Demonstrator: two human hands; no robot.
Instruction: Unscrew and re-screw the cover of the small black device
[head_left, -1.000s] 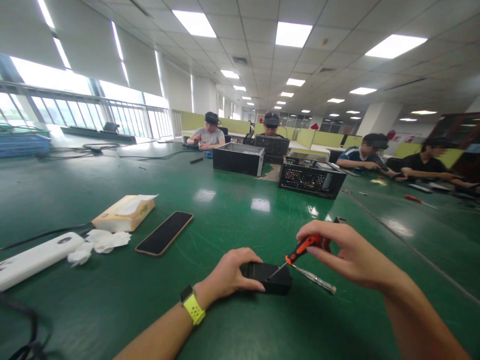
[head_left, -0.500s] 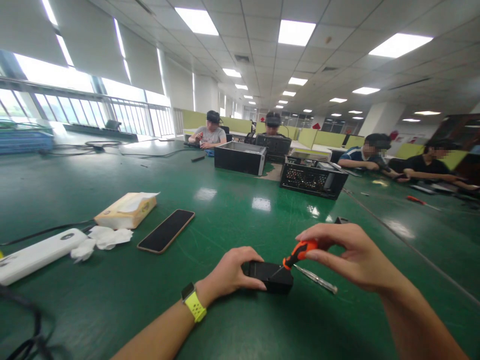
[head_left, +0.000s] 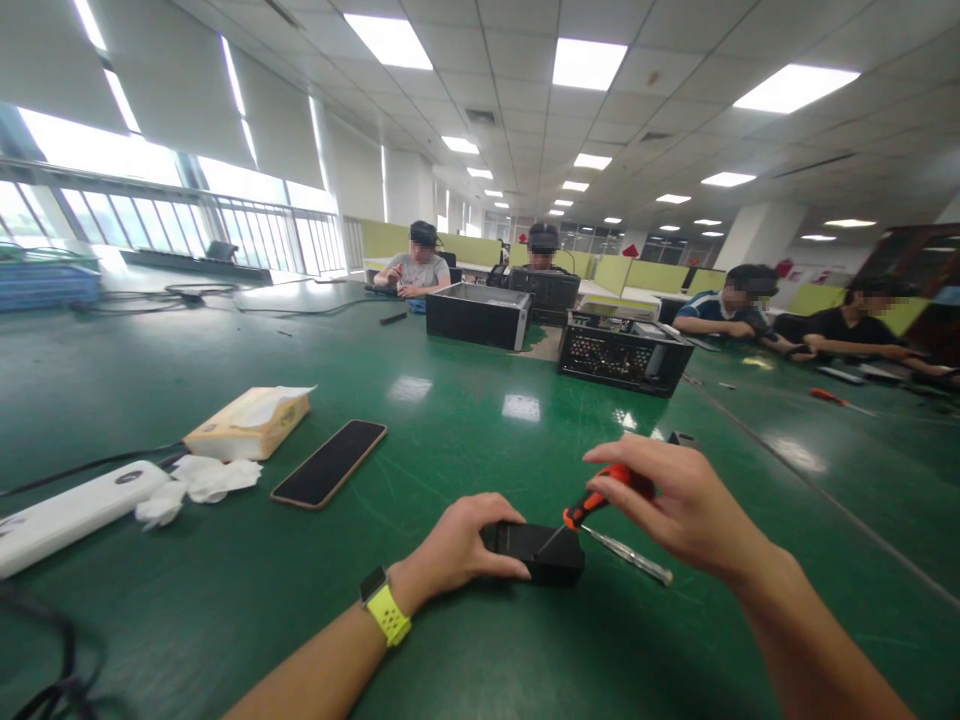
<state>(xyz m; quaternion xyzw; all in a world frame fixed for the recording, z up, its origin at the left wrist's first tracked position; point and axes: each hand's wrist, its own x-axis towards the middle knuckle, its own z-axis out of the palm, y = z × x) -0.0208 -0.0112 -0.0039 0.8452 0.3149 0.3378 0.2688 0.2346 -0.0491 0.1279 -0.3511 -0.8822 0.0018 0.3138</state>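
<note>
My left hand (head_left: 476, 540), with a yellow-strapped watch (head_left: 386, 605) at the wrist, grips the left end of a small black box (head_left: 551, 562) on the green table. My right hand (head_left: 675, 500) holds the orange and black handle of a screwdriver (head_left: 581, 508) between thumb and fingers. The screwdriver leans, and its shaft runs down to the top face of the box; I cannot make out what the tip touches. Just right of the box lies a slim silver screwdriver (head_left: 630, 557). Behind my right hand a small dark piece (head_left: 684, 440) is partly hidden.
To the left lie a phone (head_left: 330, 465), a tissue pack (head_left: 247, 422), crumpled tissues (head_left: 214, 480) and a white power bank-like object (head_left: 75, 515). Two computer cases (head_left: 480, 318) (head_left: 626, 352) stand ahead. Another orange screwdriver (head_left: 840, 400) lies far right. Several people sit around the table.
My right hand has shifted a little to the left and its fingers sit differently around the screwdriver handle. My left hand and the black box stay in place; the view has moved slightly.
</note>
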